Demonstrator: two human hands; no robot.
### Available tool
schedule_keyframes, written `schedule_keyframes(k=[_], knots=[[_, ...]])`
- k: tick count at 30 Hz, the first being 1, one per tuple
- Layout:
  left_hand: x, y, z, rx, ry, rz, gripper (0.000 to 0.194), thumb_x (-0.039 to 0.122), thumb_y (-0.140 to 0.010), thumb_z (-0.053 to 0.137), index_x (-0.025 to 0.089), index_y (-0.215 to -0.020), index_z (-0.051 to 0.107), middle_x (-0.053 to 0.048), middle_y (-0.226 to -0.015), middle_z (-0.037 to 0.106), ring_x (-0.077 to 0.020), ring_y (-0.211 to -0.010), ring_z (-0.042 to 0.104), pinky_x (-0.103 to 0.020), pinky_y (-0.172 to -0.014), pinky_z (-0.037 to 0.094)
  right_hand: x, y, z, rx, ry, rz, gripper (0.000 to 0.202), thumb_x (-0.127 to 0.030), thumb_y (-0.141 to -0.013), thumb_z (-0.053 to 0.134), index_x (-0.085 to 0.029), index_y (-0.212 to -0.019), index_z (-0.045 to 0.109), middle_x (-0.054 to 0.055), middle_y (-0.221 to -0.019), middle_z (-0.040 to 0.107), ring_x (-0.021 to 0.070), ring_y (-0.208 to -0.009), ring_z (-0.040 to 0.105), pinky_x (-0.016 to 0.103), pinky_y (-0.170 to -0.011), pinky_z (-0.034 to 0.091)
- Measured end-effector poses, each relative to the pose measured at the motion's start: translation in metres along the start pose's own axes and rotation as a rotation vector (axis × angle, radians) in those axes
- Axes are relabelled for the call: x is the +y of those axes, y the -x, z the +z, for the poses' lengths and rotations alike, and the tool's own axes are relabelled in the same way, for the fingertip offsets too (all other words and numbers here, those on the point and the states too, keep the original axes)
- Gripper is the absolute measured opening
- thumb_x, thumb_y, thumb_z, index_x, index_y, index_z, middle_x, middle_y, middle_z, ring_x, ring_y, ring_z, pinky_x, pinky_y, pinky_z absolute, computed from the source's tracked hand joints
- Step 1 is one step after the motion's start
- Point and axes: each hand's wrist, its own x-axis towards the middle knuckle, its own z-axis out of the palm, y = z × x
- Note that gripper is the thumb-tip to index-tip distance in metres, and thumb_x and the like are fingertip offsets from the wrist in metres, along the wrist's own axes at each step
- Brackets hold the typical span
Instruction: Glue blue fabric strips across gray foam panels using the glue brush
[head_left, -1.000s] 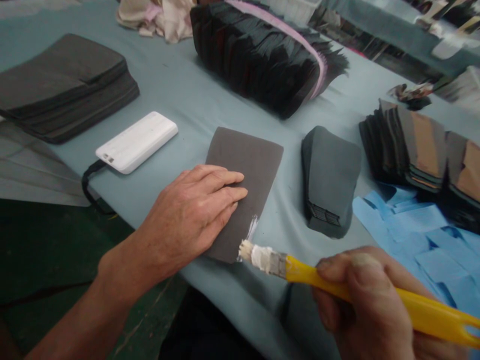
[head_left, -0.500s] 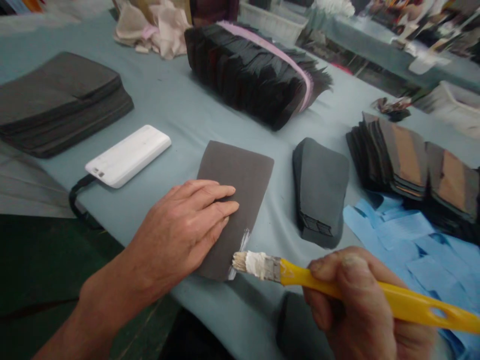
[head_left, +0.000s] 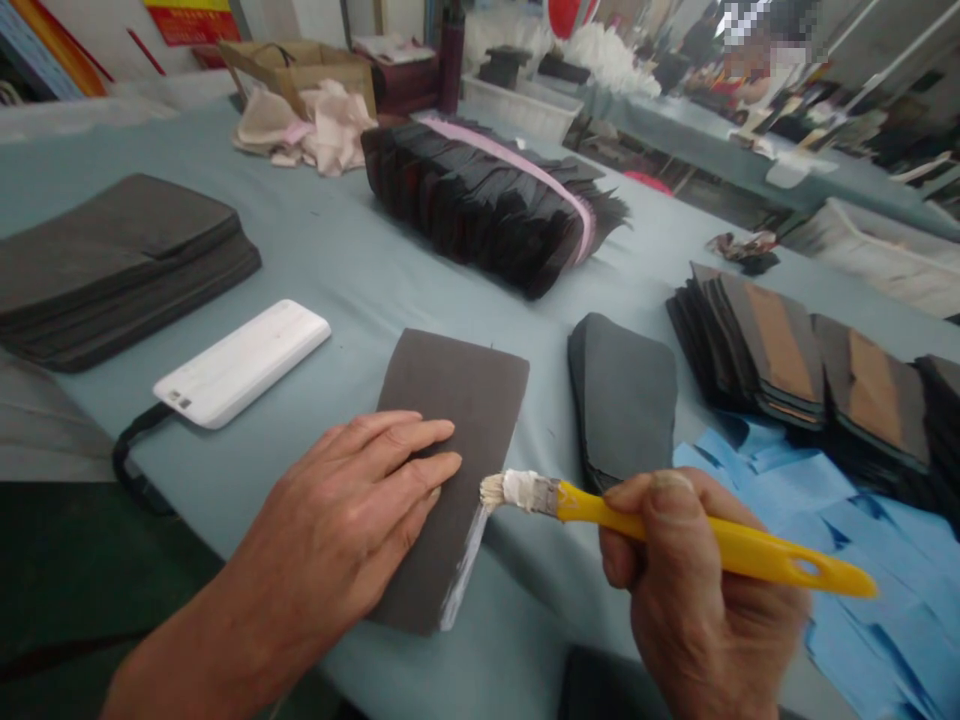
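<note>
My left hand lies flat with fingers stretched out on a dark grey-brown rectangular piece, pressing it to the table. In my right hand is a paintbrush with a yellow handle, its bristles caked in white paste. The bristle tip touches the piece's right edge. A white streak runs along that edge from the tip down to the near corner. Just right of the piece sits a stack of dark rounded pieces, partly behind my right hand.
A white power bank with a black cable lies left. A large dark stack is behind it. Farther back is a black bundle with a pink band. Blue strips and banded dark stacks lie right. A person is in the background.
The brush has moved up along the piece's right edge, away from the near corner, and the white streak is longer. The left hand stays on the piece. The camera view has tilted up.
</note>
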Motion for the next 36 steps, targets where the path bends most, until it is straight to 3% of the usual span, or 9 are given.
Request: schedule_keyframes(k=[6, 12, 18, 23, 30, 36], knots=[[0.000, -0.001, -0.001, -0.016, -0.055, 0.036, 0.031, 0.015, -0.106, 0.048, 0.022, -0.127, 0.071, -0.005, -0.139, 0.075, -0.0238, -0.127, 0.068, -0.044, -0.107, 0.053, 0.001, -0.018, 0.006, 0.028, -0.006, -0.025, 0.048, -0.057, -0.099, 0.068, -0.020, -0.068, 0.066, -0.005, -0.042, 0.052, 0.0098, -0.032, 0.046, 0.020, -0.034, 0.036], [-0.003, 0.006, 0.006, 0.053, -0.043, 0.007, 0.032, 0.017, -0.107, 0.046, 0.026, -0.126, 0.070, 0.001, -0.139, 0.075, -0.0197, -0.128, 0.065, -0.036, -0.111, 0.046, -0.001, -0.036, 0.012, 0.037, -0.025, 0.000, 0.051, -0.060, -0.096, 0.071, -0.020, -0.066, 0.065, -0.005, -0.040, 0.051, 0.0104, -0.030, 0.045, 0.021, -0.031, 0.032], [-0.008, 0.013, 0.007, -0.016, 0.024, -0.017, 0.038, 0.020, -0.106, 0.049, 0.031, -0.139, 0.065, 0.006, -0.152, 0.065, -0.0147, -0.141, 0.054, -0.027, -0.125, 0.027, -0.004, -0.059, 0.016, 0.015, 0.012, 0.027, 0.053, -0.065, -0.092, 0.072, -0.021, -0.064, 0.066, -0.004, -0.036, 0.048, 0.0103, -0.028, 0.041, 0.021, -0.029, 0.026], [-0.012, 0.016, 0.009, -0.025, 0.015, 0.032, 0.044, 0.017, -0.105, 0.048, 0.029, -0.145, 0.062, 0.004, -0.155, 0.063, -0.0166, -0.145, 0.050, -0.029, -0.127, 0.026, -0.004, -0.076, 0.019, 0.002, 0.034, 0.029, 0.053, -0.065, -0.091, 0.072, -0.021, -0.061, 0.064, -0.004, -0.036, 0.048, 0.0103, -0.028, 0.042, 0.022, -0.030, 0.028], [-0.015, 0.018, 0.012, -0.008, 0.001, 0.057, 0.046, 0.015, -0.103, 0.049, 0.027, -0.145, 0.061, 0.002, -0.155, 0.063, -0.0169, -0.147, 0.049, -0.030, -0.128, 0.026, 0.002, -0.094, 0.021, 0.011, 0.085, 0.011, 0.041, -0.047, -0.095, 0.062, -0.020, -0.064, 0.066, -0.004, -0.039, 0.051, 0.0088, -0.031, 0.044, 0.019, -0.033, 0.032], [-0.012, 0.015, 0.012, -0.017, 0.006, 0.041, 0.045, 0.014, -0.104, 0.048, 0.028, -0.144, 0.062, 0.003, -0.155, 0.063, -0.0163, -0.146, 0.049, -0.030, -0.127, 0.026, 0.005, -0.109, 0.026, 0.016, 0.095, -0.006, 0.038, -0.043, -0.094, 0.061, -0.019, -0.065, 0.066, -0.003, -0.040, 0.052, 0.0099, -0.034, 0.047, 0.020, -0.036, 0.037]])
